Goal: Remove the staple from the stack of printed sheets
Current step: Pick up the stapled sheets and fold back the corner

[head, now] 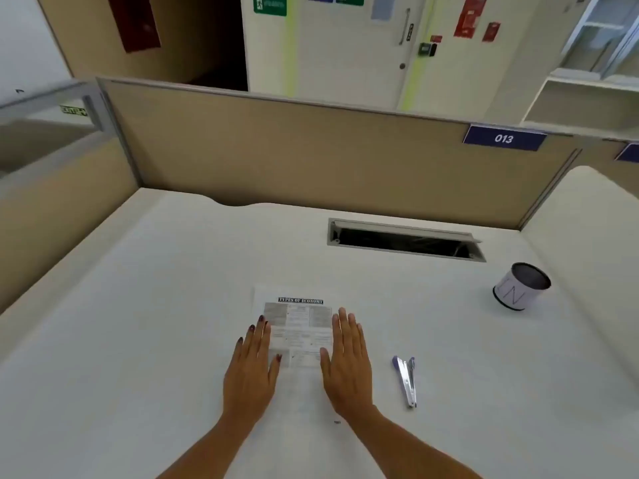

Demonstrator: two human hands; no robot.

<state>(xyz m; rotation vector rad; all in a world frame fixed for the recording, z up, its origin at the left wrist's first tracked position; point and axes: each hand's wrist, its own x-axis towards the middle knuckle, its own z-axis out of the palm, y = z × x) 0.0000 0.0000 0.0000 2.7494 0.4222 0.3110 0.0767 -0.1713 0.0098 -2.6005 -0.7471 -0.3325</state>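
1. White desk (138,323) is backed by a tan partition (276,150).
2. Stack of printed sheets (299,326) is laid near the front edge, midway.
3. Left hand (250,368) and right hand (347,364) are laid flat on its sides, fingers straight, nothing gripped.
4. A stapler (406,380) is seen just rightward.

The top printed sheet (301,330) carries the bold heading "TYPES OF ECONOMY" in dark capitals; the smaller print in the boxes beneath it is too fine to read. A blue plate (503,138) on the top edge of the partition (276,150) bears the white number "013". The cup (522,286) shows a large thin "N", with a stroke before it that may be an "I". A green sign (269,4) on the door (345,46) has a white running-figure pictogram; its wording is blurred. The red notices (466,15) cannot be read.
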